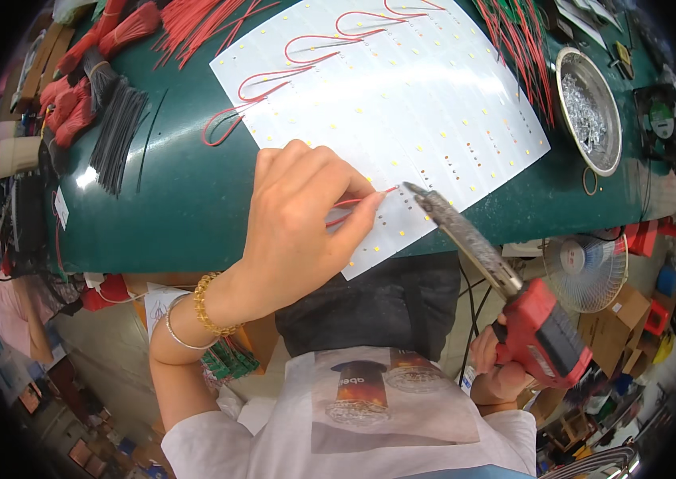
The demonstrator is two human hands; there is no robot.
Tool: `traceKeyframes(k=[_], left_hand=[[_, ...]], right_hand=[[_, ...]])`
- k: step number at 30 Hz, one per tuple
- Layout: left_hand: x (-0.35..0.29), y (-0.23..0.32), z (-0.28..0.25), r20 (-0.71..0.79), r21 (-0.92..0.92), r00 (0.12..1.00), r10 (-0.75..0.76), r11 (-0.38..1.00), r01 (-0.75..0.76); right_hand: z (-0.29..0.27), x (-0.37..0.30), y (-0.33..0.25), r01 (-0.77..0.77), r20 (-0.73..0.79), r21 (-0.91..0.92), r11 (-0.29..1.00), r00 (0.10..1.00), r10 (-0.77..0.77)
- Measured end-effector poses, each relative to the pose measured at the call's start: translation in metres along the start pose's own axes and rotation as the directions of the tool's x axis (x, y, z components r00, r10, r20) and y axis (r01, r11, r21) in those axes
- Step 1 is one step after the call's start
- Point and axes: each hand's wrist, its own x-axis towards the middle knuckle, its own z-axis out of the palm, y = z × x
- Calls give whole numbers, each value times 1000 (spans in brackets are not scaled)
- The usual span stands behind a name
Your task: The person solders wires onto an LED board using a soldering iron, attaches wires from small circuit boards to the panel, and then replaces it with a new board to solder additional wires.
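A white LED circuit board panel [442, 104] dotted with small yellow chips lies on the green table, its near corner over the front edge. Red wire loops [303, 49] stand in a row along its far left side. My left hand [306, 215] is over the near part of the panel, pinching a red wire [346, 204] between thumb and forefinger, its end at the panel's pads. My right hand [497, 359] grips a red and black soldering gun [541, 331]. The gun's dark tip points at the panel just right of the wire's end.
Black wires [118, 132] and bundled red wires [126, 28] lie at the left. More red wires [525, 56] rest beyond the panel's right edge. A round metal bowl [616, 120] of small shiny pieces stands at the right, near a black fan [661, 120]. A white fan [585, 267] stands below.
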Motion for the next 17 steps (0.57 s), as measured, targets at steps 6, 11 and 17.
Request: traceKeyframes(k=[6, 11, 17], left_hand=[[-1, 1, -1, 4, -8, 1000, -10, 1000, 10], [-1, 1, 0, 12, -6, 1000, -10, 1000, 10], [-2, 0, -2, 14, 4, 1000, -21, 1000, 21]], right_hand=[[3, 4, -8, -89, 13, 240, 967, 996, 89], [-4, 7, -8, -149, 127, 242, 959, 985, 121], [-46, -9, 31, 5, 243, -128, 992, 970, 27]])
